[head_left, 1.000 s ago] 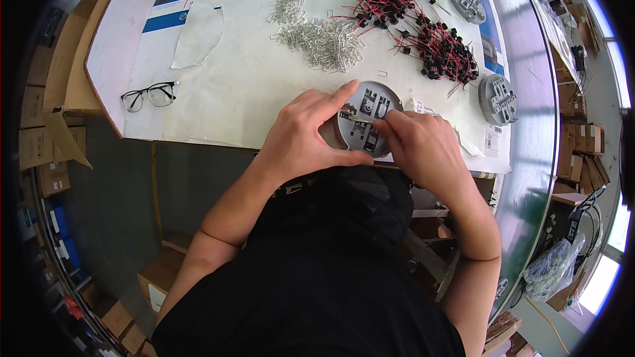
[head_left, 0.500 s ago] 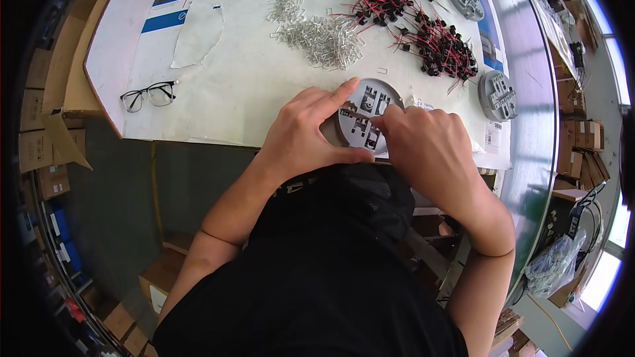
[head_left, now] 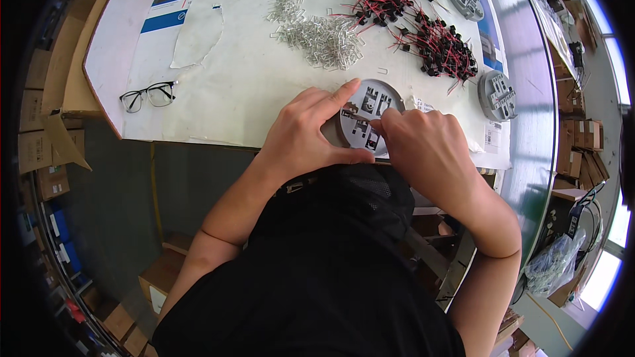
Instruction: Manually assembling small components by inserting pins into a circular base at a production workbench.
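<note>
A round, shallow grey plastic housing with slots and small metal parts inside sits at the table's front edge. My left hand curves around its left side, with the index finger at the far rim and the thumb at the near rim. Over the right half is my right hand, closed, knuckles up. From its fingertips a thin brownish tool seems to reach across the housing's inside; its kind is hard to tell. My right hand hides the housing's right part.
Beyond the housing lie a heap of small bent metal clips and piles of black parts with red wires. Two similar grey housings stand at the right. Eyeglasses rest at the left, and a cardboard box adjoins the table.
My right hand and forearm have shifted slightly to the right. The housing has barely moved, and my left hand keeps its place around the rim.
</note>
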Demonstrator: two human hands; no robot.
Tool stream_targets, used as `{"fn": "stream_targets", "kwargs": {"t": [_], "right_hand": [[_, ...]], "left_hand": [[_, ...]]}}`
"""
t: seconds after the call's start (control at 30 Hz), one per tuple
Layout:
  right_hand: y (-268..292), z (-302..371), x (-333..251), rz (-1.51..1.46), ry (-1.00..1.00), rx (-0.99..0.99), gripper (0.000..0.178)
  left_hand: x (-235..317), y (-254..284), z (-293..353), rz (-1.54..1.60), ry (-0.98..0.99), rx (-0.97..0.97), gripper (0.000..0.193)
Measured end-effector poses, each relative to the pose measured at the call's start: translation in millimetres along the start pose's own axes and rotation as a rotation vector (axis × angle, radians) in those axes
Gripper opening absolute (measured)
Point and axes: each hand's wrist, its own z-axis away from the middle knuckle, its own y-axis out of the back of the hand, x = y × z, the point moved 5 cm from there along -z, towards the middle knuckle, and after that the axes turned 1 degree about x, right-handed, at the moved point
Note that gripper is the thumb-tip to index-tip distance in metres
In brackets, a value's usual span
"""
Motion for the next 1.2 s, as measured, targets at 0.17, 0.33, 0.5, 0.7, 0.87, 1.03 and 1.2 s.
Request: {"fn": "stream_targets", "kwargs": {"t": [0.17,0.33,0.5,0.7,0.87,1.03,1.2], "right_hand": [[-11,1,17,-0.036,-0.056,0.088,0.026],[-17,32,34,-0.755,-0.115,0.264,0.042],[-19,47,-3,-0.324,-0.085,0.827,0.042],[-1,43,19,-0.167,0.026,1.101,0.039],[52,52,174,-0.242,-0.332,1.432,0.022],[14,181,468,-0.144,-1.180,1.385,0.053],[-64,273,548,-0.051,-1.629,0.918,0.050]], "left_hand": [[-1,7,-6,0.058,0.010,-0.049,0.105],[-17,15,-4,0.313,0.291,-0.227,0.077],[-32,10,-6,0.588,0.384,-0.123,0.059],[-24,10,-12,0.926,0.491,0.136,0.047],[-12,10,-8,0.685,0.346,0.215,0.039],[-13,22,-1,0.063,0.036,0.175,0.032],[-15,13,2,-0.014,0.066,0.126,0.028]]}}
